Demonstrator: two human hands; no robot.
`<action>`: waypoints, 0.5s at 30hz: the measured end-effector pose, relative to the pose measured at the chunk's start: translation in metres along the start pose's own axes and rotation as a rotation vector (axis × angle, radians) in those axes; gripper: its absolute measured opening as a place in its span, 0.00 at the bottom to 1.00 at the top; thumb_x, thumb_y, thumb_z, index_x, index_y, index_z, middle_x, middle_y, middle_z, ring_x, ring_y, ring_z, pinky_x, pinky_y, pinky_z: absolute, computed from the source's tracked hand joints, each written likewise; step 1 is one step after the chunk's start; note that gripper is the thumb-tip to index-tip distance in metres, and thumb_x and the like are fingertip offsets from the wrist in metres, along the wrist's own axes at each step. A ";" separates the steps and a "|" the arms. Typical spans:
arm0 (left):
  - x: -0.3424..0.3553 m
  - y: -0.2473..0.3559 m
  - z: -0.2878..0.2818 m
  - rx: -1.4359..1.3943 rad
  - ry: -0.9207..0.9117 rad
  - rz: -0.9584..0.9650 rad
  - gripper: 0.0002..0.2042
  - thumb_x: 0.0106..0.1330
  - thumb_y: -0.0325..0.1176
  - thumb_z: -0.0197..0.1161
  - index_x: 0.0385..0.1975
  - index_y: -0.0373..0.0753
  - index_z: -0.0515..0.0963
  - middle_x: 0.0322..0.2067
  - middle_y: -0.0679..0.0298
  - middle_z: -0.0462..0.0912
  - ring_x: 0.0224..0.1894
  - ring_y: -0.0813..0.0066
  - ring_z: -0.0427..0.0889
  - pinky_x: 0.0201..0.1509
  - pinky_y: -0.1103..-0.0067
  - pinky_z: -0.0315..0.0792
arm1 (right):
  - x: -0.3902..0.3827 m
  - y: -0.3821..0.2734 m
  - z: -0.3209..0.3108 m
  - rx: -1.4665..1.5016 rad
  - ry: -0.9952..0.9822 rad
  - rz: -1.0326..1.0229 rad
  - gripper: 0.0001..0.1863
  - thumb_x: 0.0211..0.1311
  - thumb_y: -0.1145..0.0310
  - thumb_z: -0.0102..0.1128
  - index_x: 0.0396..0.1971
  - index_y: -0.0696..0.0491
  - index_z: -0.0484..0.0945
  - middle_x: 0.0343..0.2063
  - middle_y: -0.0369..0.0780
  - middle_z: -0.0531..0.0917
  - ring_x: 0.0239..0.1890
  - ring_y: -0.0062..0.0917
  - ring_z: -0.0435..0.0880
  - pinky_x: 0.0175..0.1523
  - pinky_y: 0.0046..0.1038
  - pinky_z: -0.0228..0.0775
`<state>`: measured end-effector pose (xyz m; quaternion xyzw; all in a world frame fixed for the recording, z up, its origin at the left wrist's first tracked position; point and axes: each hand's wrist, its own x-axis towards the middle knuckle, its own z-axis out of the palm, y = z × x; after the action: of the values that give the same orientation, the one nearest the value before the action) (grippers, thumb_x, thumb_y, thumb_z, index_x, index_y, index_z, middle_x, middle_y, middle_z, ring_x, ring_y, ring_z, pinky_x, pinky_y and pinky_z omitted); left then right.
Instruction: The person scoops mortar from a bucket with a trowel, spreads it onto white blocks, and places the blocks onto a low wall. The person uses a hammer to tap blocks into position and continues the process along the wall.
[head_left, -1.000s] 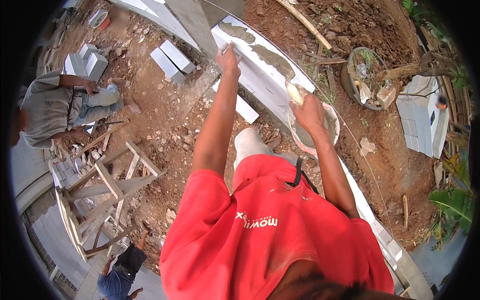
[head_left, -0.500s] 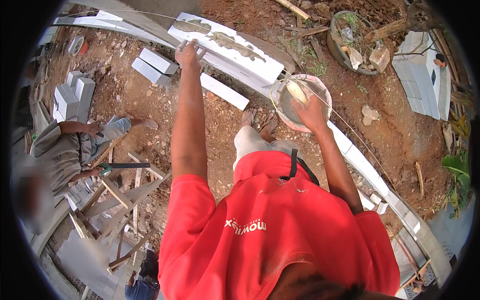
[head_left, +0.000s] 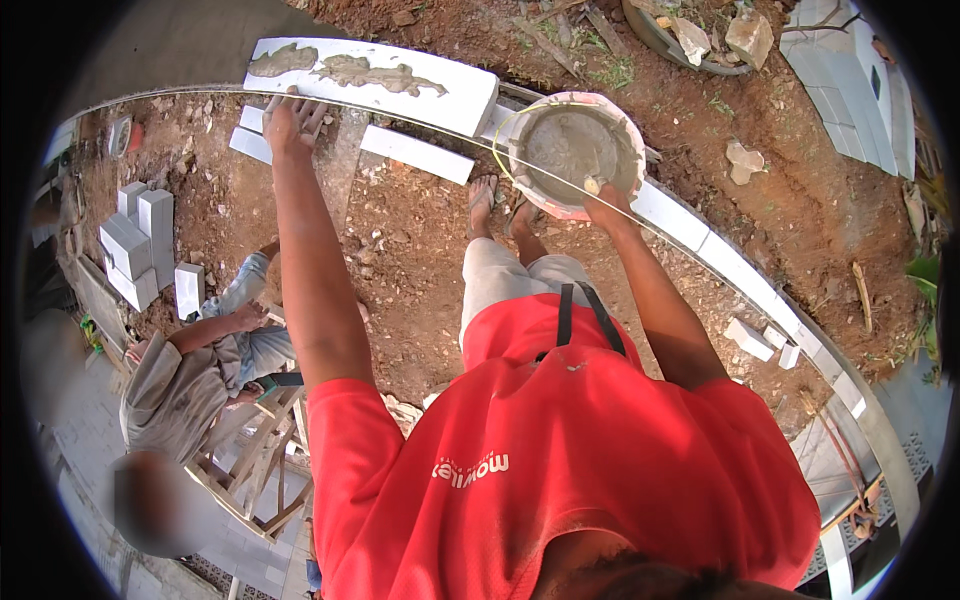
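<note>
My left hand [head_left: 290, 124] has its fingers spread at the near face of a long white block [head_left: 460, 98]. Two patches of grey mortar [head_left: 375, 74] lie on the block's top. Close to my fingers runs a taut string [head_left: 400, 118]; whether they touch it I cannot tell. My right hand [head_left: 610, 205] is closed round a tool with a pale, rounded handle [head_left: 593, 186], at the near rim of a round pinkish bucket [head_left: 632, 130]. Wet grey mortar [head_left: 570, 150] fills much of the bucket. The tool's working end is hidden from view.
A curved row of white blocks [head_left: 680, 215] runs right from the bucket. Loose white blocks [head_left: 415, 153] lie on the soil, with a stack [head_left: 140, 235] at left. A co-worker [head_left: 185, 385] sits beside a wooden frame [head_left: 265, 470]. A stone-filled tub [head_left: 660, 35] stands far right.
The view has shifted, so the block and bucket sit further left. My left hand stays by the block's near edge. My right hand, still holding the pale-handled tool, has moved to the bucket's near rim.
</note>
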<state>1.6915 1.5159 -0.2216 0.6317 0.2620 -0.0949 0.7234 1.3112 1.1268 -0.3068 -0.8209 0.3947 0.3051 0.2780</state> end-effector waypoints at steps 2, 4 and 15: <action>0.001 0.000 0.001 0.031 0.009 0.007 0.22 0.77 0.28 0.53 0.67 0.28 0.63 0.63 0.42 0.72 0.59 0.45 0.80 0.56 0.53 0.86 | 0.018 -0.013 0.012 -0.016 -0.115 -0.099 0.29 0.56 0.55 0.63 0.46 0.67 0.81 0.43 0.62 0.85 0.50 0.54 0.86 0.55 0.46 0.77; 0.005 -0.001 0.000 0.029 0.006 -0.023 0.23 0.77 0.28 0.54 0.68 0.29 0.62 0.63 0.43 0.72 0.58 0.46 0.81 0.55 0.54 0.87 | 0.026 -0.010 0.010 0.064 -0.323 -0.069 0.25 0.55 0.60 0.62 0.42 0.69 0.80 0.34 0.56 0.87 0.34 0.46 0.89 0.41 0.42 0.81; 0.011 -0.004 -0.004 -0.011 0.000 -0.010 0.25 0.75 0.26 0.57 0.70 0.31 0.60 0.62 0.42 0.72 0.57 0.46 0.81 0.53 0.56 0.89 | -0.037 0.086 -0.041 0.500 -0.360 0.114 0.18 0.55 0.68 0.56 0.42 0.66 0.78 0.27 0.42 0.81 0.23 0.27 0.79 0.24 0.31 0.70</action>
<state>1.6979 1.5208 -0.2307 0.6262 0.2657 -0.0973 0.7265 1.2337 1.0700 -0.2718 -0.6363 0.4473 0.3544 0.5191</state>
